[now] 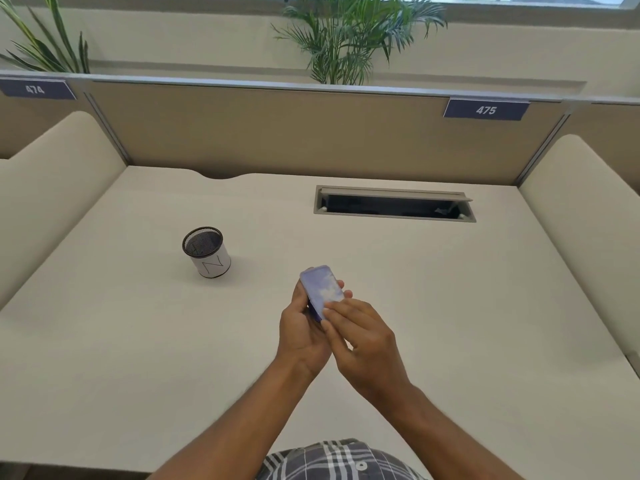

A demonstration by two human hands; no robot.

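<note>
Currently you are holding the purple-cased phone [321, 288] above the middle of the desk [138, 341], your left hand [302, 336] curling round its edges and your right hand [365, 344] laying near-straight fingers [338, 308] on its lower screen, so a harder push is risking levering it loose and dropping it.

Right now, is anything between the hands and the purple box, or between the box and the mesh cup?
Nothing visible. The left hand grips the box, the right hand touches its near end, and only bare desk lies between the box and the cup.
</note>
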